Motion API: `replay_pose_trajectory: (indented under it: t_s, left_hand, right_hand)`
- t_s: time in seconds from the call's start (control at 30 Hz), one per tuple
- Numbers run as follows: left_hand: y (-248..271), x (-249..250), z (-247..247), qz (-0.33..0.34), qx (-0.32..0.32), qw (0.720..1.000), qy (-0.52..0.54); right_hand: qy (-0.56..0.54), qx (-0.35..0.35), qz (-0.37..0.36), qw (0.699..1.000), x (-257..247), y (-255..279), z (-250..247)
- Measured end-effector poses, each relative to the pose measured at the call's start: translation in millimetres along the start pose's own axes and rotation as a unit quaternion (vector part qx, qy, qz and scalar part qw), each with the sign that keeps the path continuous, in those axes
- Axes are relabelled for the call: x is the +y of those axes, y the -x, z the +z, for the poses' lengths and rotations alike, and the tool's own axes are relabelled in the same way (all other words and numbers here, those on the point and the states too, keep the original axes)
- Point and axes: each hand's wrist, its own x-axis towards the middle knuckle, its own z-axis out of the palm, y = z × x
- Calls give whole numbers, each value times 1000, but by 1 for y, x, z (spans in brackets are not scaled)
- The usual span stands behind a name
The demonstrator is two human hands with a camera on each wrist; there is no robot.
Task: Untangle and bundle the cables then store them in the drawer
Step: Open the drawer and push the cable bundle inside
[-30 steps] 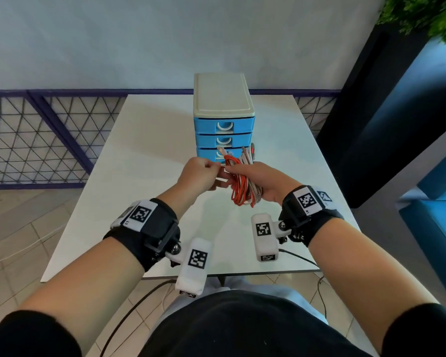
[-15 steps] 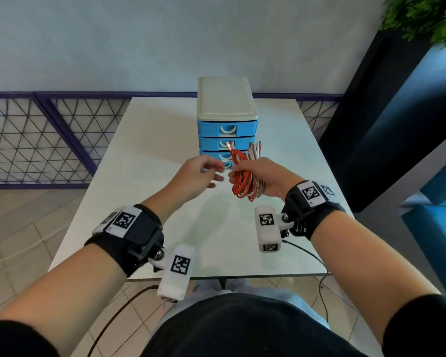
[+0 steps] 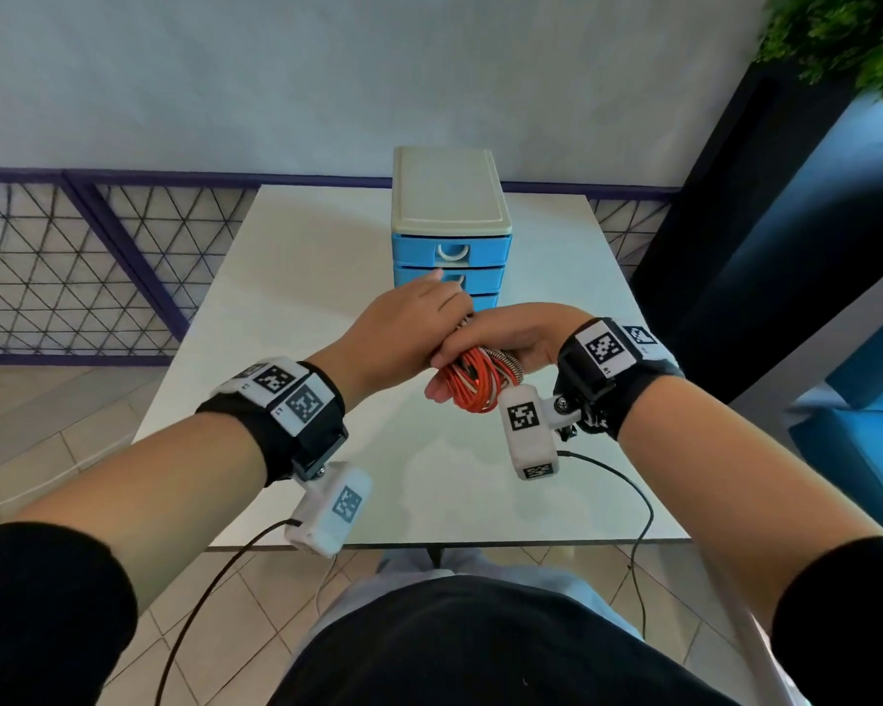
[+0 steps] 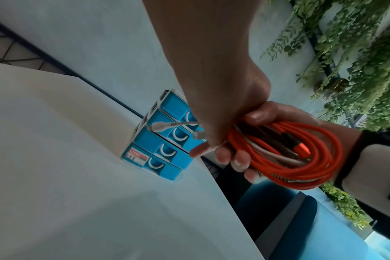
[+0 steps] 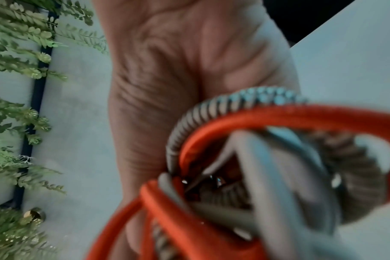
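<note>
A cream-topped blue drawer unit (image 3: pixel 449 196) stands at the back middle of the white table (image 3: pixel 302 298), its drawers (image 4: pixel 167 144) all closed. My right hand (image 3: pixel 511 333) grips a coiled cable bundle (image 3: pixel 472 384) of orange, white and braided cables, held above the table in front of the unit. In the left wrist view its fingers curl round the cable bundle (image 4: pixel 301 158), and a white connector (image 4: pixel 158 126) sticks out toward the drawers. My left hand (image 3: pixel 414 318) reaches over the right hand. Its index fingertip is at the second drawer's handle (image 3: pixel 455 280), and it holds nothing I can see.
A dark partition (image 3: pixel 735 247) and a blue seat (image 3: pixel 862 425) stand close to the table's right side. A wire railing (image 3: pixel 72 272) runs along the left. Green plants (image 3: pixel 847 38) hang at the upper right. Thin camera leads (image 3: pixel 633 501) hang off the front edge.
My left hand left the bundle and moved forward over the right hand to the drawer fronts. My right hand turned palm down and lowered the bundle toward me.
</note>
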Motion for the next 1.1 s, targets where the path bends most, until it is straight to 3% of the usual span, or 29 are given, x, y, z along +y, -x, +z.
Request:
replay_pose_trajectory:
  t_s: [0.1, 0.17, 0.2, 0.27, 0.37, 0.43, 0.47, 0.57, 0.73, 0.8, 0.87, 0.93, 1.0, 1.1]
  left_hand:
    - [-1, 2, 3, -22, -23, 999, 35]
    - [-1, 3, 7, -40, -39, 998, 33]
    - [-2, 3, 8, -57, -53, 997, 27]
    - [-5, 3, 10, -112, -91, 989, 14]
    - [-5, 3, 13, -154, -97, 983, 39]
    - [-4, 6, 14, -173, -120, 975, 72]
    - [-3, 7, 14, -192, -140, 967, 93]
    - [-2, 8, 18, -235, -174, 947, 133]
    - [-15, -5, 23, -235, -213, 938, 141]
    - [-27, -21, 21, -233, -248, 919, 197]
    - [-39, -41, 19, -257, -242, 888, 293]
    - [-49, -60, 13, -299, -180, 860, 372]
    - [-59, -80, 7, -313, -116, 867, 369]
    - [-66, -105, 10, -290, -98, 915, 264]
  right_hand:
    - [25, 23, 7, 999, 0, -5, -2]
    - [143, 98, -16, 985, -2, -3, -2]
    - [226, 152, -30, 962, -2, -2, 1]
    - [371, 262, -48, 890, 1, 0, 15]
    - [568, 390, -8, 725, 22, -12, 34]
    - [611, 433, -5, 662, 38, -25, 30]
    - [609, 440, -24, 660, 42, -28, 26]
    - [571, 433, -97, 691, 45, -33, 16]
    - [566, 401, -98, 714, 39, -40, -4]
    - [558, 403, -97, 719, 31, -42, -17]
    - [546, 410, -93, 724, 22, -42, -30]
    - [531, 413, -85, 735, 13, -42, -42]
    - [518, 412, -83, 745, 4, -42, -52]
    - [508, 405, -93, 755, -6, -44, -61]
